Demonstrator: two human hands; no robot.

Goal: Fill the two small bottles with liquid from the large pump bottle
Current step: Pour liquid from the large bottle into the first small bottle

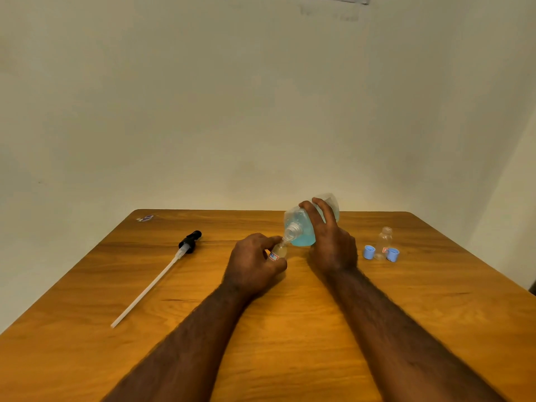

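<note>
Head view: the wooden table (290, 343) has rounded far corners and open room in front of both forearms. At mid-table the left hand (252, 265) curls its fingers round a tilted small bottle (279, 252). The right hand (330, 242) grips the large bottle (301, 227), clear plastic with blue liquid, tipped so its neck meets the small one's mouth. A second small bottle (384, 242) stands to the right between two blue caps (369, 252). The pump (190, 242) lies to the left.
</note>
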